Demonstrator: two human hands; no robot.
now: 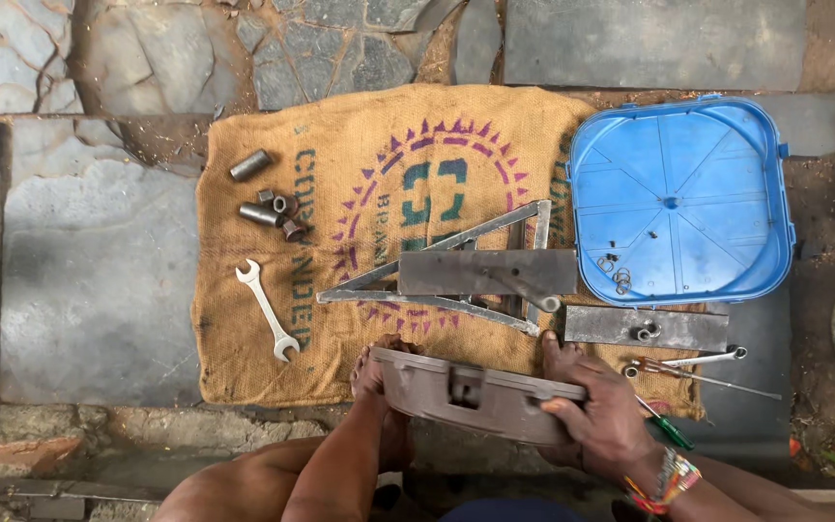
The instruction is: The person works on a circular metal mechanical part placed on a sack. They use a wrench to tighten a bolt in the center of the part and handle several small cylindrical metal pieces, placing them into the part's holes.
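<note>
— What do we wear on our arms?
— No sleeves; both forearms are bare. Our right wrist (671, 480) carries beaded bands in red, yellow, green and white. No gloves, no rings.

Setting: open-air, ground-level repair spot of a workshop kind, laid out on a paving of irregular grey stone slabs (99, 280) with earth in the joints. Landmark: a brown jute sack (359, 193) spread flat as a work mat. On the sack, left part: a silver double-ended open spanner (267, 309) and a cluster of dark steel sockets (268, 203). Centre: a grey triangular welded metal frame (456, 266). Just right of the sack: a blue square plastic lid (683, 198) turned up as a tray, holding small rings and screws.
</note>
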